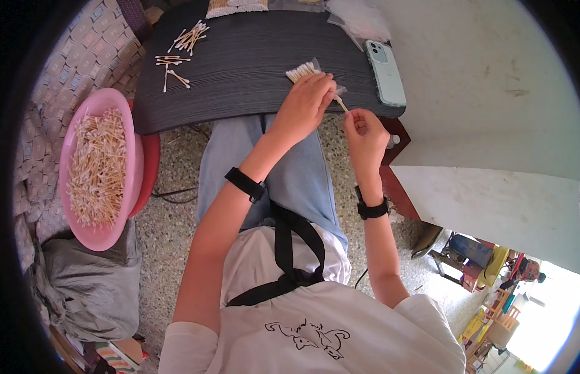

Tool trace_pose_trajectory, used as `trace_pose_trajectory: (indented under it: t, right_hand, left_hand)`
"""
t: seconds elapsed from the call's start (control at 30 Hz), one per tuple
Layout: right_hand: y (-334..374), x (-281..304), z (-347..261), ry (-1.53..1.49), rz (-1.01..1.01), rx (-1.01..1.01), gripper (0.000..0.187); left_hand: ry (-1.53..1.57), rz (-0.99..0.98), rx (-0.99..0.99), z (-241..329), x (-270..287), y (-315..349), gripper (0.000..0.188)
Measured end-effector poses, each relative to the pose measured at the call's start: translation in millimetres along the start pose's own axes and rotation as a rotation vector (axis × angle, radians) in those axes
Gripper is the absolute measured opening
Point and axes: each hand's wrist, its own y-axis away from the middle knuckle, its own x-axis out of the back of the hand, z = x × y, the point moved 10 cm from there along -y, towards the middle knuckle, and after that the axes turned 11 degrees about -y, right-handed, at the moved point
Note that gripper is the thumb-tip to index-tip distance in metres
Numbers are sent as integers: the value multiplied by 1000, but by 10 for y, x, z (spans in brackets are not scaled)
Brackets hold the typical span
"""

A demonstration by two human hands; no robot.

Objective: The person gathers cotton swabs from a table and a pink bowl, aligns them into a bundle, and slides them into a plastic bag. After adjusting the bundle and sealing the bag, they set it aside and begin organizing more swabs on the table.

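Note:
My left hand (306, 105) is closed over a small clear plastic bag (316, 63) at the table's near edge. White-tipped cotton swabs (297, 72) show in a row past its fingers, and the palm hides the rest of the bag. Just to the right, my right hand (366, 136) pinches a single cotton swab (342, 105) between thumb and fingertips. This swab's white head points toward the bag's near end, beside my left fingers. Whether its tip is inside the bag I cannot tell.
Loose cotton swabs (190, 38) lie at the table's (240, 68) far left. A pink basin (135, 181) full of swabs stands left of it. At the right edge lies a phone (386, 78), with clear plastic bags (360, 17) behind it. Packed swabs (237, 6) sit at the far edge.

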Motion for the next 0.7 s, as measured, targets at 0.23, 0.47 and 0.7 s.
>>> trace_pose_trajectory:
  t: [0.23,0.47,0.7]
  right_hand:
    - [-34,30,51,-25,-10,-5,10]
    - [-193,-188,7,6,-29,62,11]
    - [-295,-297,-64,20,-90,160,20]
  left_hand:
    - [32,-12,34,-18,17,-3,13]
    - [46,-16,29,-28,6,-13,18]
    - [-8,-37,-16,-34,1,5,21]
